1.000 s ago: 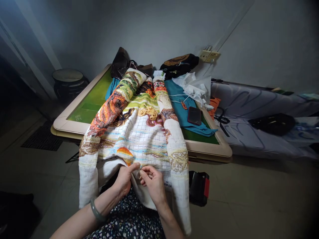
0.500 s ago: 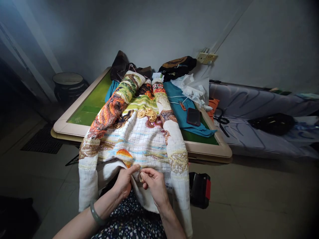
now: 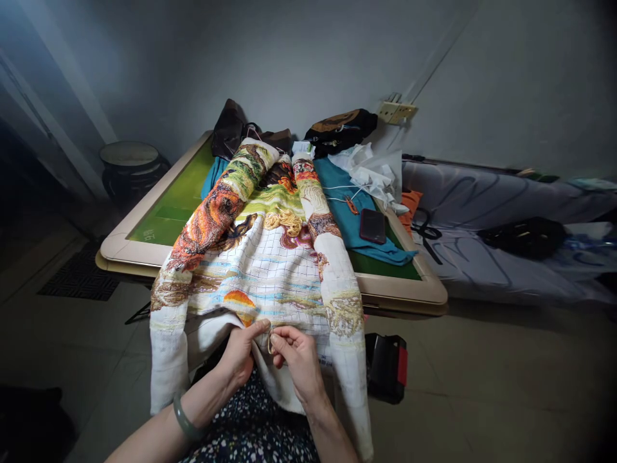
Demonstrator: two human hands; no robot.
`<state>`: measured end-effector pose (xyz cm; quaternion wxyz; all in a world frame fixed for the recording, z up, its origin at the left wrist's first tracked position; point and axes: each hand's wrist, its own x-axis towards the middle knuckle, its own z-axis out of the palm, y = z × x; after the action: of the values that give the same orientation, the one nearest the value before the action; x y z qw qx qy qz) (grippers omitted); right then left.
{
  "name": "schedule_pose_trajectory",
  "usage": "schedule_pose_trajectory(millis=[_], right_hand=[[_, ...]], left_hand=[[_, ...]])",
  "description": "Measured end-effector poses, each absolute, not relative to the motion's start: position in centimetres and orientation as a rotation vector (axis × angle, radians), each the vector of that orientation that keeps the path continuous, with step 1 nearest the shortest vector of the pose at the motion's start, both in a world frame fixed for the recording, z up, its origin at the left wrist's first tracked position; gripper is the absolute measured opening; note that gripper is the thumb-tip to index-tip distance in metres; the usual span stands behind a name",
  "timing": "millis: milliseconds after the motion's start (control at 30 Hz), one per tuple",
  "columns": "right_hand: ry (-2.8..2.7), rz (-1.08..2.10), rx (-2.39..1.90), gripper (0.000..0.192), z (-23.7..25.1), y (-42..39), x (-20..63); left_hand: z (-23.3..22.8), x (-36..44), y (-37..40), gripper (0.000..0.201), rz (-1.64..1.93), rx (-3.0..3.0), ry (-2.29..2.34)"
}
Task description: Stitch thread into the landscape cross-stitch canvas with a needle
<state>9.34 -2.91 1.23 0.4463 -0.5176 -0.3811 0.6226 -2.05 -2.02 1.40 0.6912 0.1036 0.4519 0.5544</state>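
Observation:
A large cross-stitch cloth (image 3: 284, 267), white with a printed grid and partly stitched, drapes from the table toward my lap, both sides rolled up. My left hand (image 3: 241, 350) grips its near edge, thumb on top and fingers underneath. Close beside it, my right hand (image 3: 295, 357) is pinched at the cloth, with a looped pale thread (image 3: 270, 341) hanging at its fingertips. Any needle there is too small to make out. An orange stitched patch (image 3: 240, 302) lies just above my left thumb. A bundle of yellow thread (image 3: 284, 222) rests farther up the cloth.
The green-topped table (image 3: 139, 254) has a pale raised rim. On its right are a teal cloth (image 3: 347, 215), a phone (image 3: 373, 226), an orange-handled small tool (image 3: 351, 205) and crumpled white plastic (image 3: 369, 170). Bags stand at the back. A black-and-red case (image 3: 388, 368) is below right.
Both hands stay at nearly the same spot on the cloth, the right still pinched by the thread. The whole view has shifted very slightly.

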Motion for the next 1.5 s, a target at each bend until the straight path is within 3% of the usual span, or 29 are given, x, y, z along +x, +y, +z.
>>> schedule_pose_trajectory(millis=[1500], right_hand=[[-0.987, 1.296, -1.372, 0.022, 0.0, -2.9, 8.1]], left_hand=[[1.8, -1.5, -1.8, 0.017, 1.203, 0.152, 0.944]])
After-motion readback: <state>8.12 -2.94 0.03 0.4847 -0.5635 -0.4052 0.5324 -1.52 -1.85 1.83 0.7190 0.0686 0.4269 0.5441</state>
